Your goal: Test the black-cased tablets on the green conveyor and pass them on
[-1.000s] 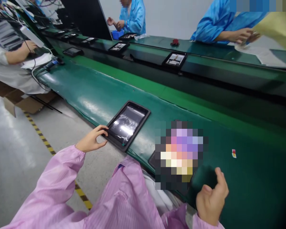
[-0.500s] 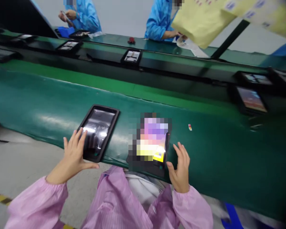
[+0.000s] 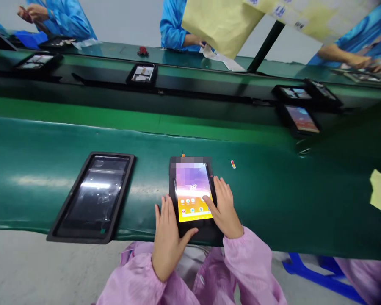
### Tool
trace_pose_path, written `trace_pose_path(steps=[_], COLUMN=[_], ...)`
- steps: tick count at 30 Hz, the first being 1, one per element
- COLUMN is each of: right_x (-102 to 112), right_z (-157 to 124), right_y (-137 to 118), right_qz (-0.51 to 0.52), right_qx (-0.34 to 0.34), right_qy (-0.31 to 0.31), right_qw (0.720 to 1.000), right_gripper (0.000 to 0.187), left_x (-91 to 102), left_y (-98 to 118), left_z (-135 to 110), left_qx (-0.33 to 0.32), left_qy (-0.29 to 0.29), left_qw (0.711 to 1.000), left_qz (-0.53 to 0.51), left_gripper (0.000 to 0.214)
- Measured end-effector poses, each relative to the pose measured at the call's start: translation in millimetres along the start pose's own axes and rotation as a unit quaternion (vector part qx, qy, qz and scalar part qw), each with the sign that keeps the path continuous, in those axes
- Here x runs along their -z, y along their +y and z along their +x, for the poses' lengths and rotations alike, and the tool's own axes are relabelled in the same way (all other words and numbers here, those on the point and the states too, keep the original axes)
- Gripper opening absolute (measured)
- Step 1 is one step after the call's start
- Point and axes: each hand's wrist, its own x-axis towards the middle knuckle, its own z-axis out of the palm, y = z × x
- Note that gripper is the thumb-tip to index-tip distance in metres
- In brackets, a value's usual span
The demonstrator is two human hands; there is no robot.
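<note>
Near the front edge of the glossy green bench mat [image 3: 292, 203], I see the black rectangular tablet with a lit screen [image 3: 193, 195]; a pull could slide it off. The left hand [image 3: 168, 241] and right hand [image 3: 224, 209] flank it, fingers straight, thumbs spread, neither visibly clamped; the right thumb, over the screen, could tap an icon.

Pink-sleeved arms [image 3: 250, 260] are reaching forward, the left hand [image 3: 167, 239] is pointing its fingers [image 3: 167, 212] ahead with the thumb jutting rightward, the right hand [image 3: 225, 214] is leaning inward (its thumb is stretching left)
</note>
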Motion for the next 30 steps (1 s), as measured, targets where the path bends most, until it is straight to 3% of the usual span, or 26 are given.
trace_pose_path(steps=[4,8,14,20,25,30], right_x=[4.2,-6.6,-19.5,-18.6,-21.5,-20.5], right_z=[7.1,9.8,-4.5,-15.8,-22.8,-23.7], right_y=[-6.0,-30.9,-53.7,-51.0,-65.6,-63.6], right_qz=[-0.087,-0.155,-0.128,-0.171,-0.128,-0.143], right_qx=[0.077,0.08,0.145,0.015,0.091,-0.002], right_qy=[0.02,0.045,0.044,0.113,0.037,0.1], right_qw=[0.993,0.984,0.98,0.979,0.987,0.985], right_gripper=[0.065,0.067,0.061,0.068,0.059,0.066], left_x=[-3.0,-2.4,-1.7,-3.1,-0.6,26.1], left_y=[12.2,7.7,4.4,4.8,5.2,-8.5], left_z=[-0.2,2.9,0.6,2.5,-0.2,25.8], left_qx=[0.017,0.007,0.014,0.012,0.015,0.008], left_qy=[0.012,0.012,0.002,0.005,0.003,-0.073], left_qw=[0.999,0.999,1.0,1.0,1.0,0.993], left_qz=[0.035,0.036,0.013,0.016,-0.017,-0.088], left_gripper=[0.104,0.103,0.09,0.094,0.089,0.08])
